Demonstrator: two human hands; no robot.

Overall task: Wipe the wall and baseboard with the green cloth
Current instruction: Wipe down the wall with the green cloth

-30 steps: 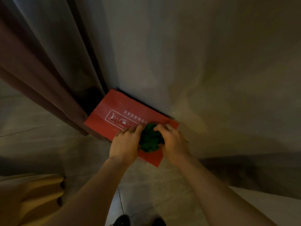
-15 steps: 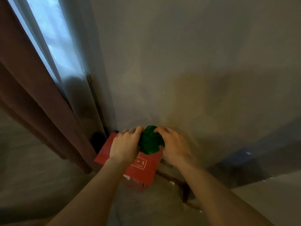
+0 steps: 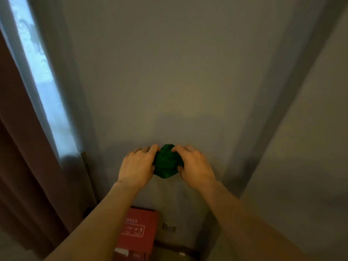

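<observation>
A bunched green cloth (image 3: 167, 162) is pressed against the grey wall (image 3: 169, 81), well above the floor. My left hand (image 3: 138, 165) grips its left side with curled fingers. My right hand (image 3: 194, 164) grips its right side the same way. Both thumbs lie on the cloth's lower part. The dark baseboard (image 3: 175, 246) runs along the foot of the wall, low in the view and partly hidden by my arms.
A red box with white printing (image 3: 137, 232) stands on the floor against the wall below my hands. A brown curtain (image 3: 17, 157) and a bright window strip (image 3: 37, 72) are at the left. A wall corner (image 3: 278, 110) runs up at the right.
Both hands have carried the cloth up from the red box onto the wall. The view has tilted upward, so the box now sits low in the frame.
</observation>
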